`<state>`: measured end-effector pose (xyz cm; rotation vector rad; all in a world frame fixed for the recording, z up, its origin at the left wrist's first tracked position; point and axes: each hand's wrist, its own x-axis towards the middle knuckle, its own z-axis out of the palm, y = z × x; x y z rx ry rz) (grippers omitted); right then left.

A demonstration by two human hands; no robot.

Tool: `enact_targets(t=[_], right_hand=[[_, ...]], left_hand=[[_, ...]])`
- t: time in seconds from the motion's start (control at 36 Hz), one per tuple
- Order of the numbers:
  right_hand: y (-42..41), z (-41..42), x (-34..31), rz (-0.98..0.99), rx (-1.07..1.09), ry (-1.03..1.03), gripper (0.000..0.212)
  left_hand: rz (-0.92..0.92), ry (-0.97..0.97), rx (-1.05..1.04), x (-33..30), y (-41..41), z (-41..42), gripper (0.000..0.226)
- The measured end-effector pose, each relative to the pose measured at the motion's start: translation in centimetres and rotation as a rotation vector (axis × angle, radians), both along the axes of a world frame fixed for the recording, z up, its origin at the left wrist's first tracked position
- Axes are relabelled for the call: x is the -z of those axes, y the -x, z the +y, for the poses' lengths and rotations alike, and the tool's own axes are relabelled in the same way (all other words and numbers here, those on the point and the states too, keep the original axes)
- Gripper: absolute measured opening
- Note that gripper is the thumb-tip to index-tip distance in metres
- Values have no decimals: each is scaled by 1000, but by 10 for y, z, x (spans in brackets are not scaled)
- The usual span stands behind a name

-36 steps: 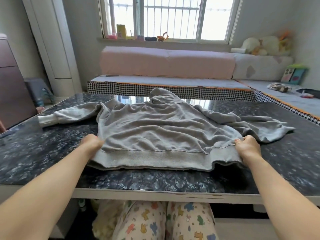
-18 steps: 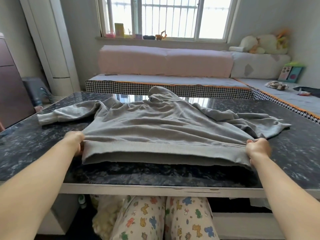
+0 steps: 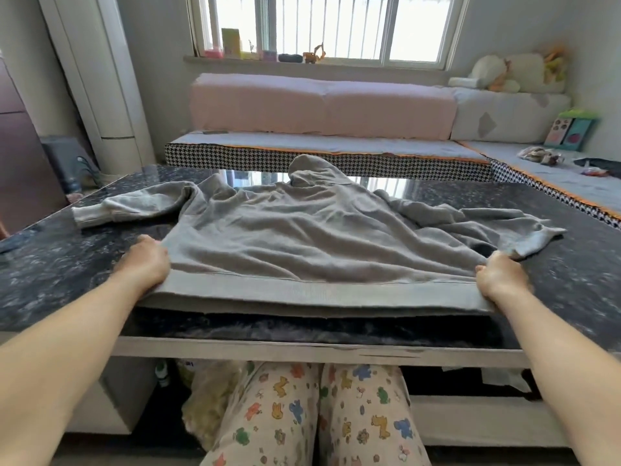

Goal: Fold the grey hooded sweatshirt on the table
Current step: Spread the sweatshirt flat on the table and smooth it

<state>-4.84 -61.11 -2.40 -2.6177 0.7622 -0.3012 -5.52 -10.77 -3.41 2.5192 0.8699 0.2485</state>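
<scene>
The grey hooded sweatshirt [image 3: 312,237] lies spread on the dark marbled table [image 3: 50,274], hood at the far edge, sleeves out to the left and right. My left hand [image 3: 144,264] grips the left corner of the ribbed hem. My right hand [image 3: 500,274] grips the right corner. The hem is lifted off the table and stretched taut between both hands, with shadow under it. The body of the sweatshirt is wrinkled.
The table's pale front edge [image 3: 302,351] runs just above my knees. Beyond the table stands a low houndstooth-edged platform [image 3: 319,159] with pink cushions [image 3: 319,105]. A white column unit [image 3: 100,79] stands at the far left.
Both hands have lifted the hem off the table and pulled it apart, so it now hangs taut and raised. The sweatshirt has shifted slightly toward me.
</scene>
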Motion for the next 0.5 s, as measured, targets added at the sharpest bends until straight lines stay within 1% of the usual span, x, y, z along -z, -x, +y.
enact_targets(t=[0.08,0.17,0.22,0.28,0.33,0.39,0.44,0.47,0.5], right_hand=[[5,2,1,42,0,73,33],[8,7,2,43,0,117,31],[11,11,6,41,-2,94,29],[13,13,11,-11,-1,-2,27],[10,12,10,-197,10,-190,26],[5,12,-1,-471,-7,-344,24],[4,16,-19,-723,-41,-426,17],[5,17,-24,-768,-57,-432,14],[5,18,-25,-732,-68,-404,12]], left_hand=[[53,-103,32,2,2,-3,46],[45,-203,80,5,8,-8,37],[49,-227,110,11,11,-9,35],[12,-187,110,15,13,-9,32],[-161,-36,48,6,14,-9,28],[-383,106,17,-13,11,-8,31],[-574,150,72,-32,9,-4,32],[-623,149,103,-38,9,0,32],[-602,123,128,-38,8,4,32]])
